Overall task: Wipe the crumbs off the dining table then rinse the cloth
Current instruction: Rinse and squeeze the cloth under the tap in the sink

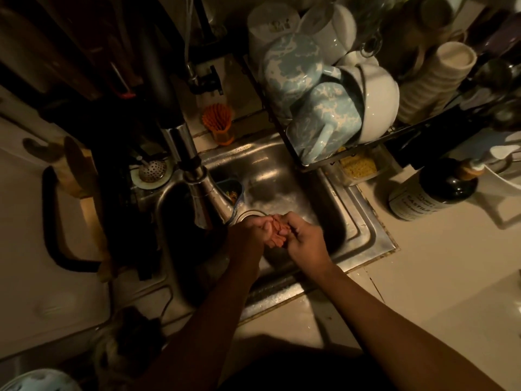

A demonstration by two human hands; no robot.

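Clamped on cloth [277,235] with left grip [249,231] and right grip [306,239], over sink [366,232]; cloth mostly buried in fingers. Tap [203,198] at 10 o'clock, dim.

Dim, warm-tinted light comes from about 2 o'clock, brightest on the white bowls [377,100] and the counter [423,263] at 3 o'clock. From 8 to 11 o'clock everything sinks near black. Glare streaks the sink [270,170] wall and faucet [203,193]. The left hand [251,230] is shadowed, the right hand [304,241] lit, the cloth [277,235] between them dull orange. Edges bow and blur.
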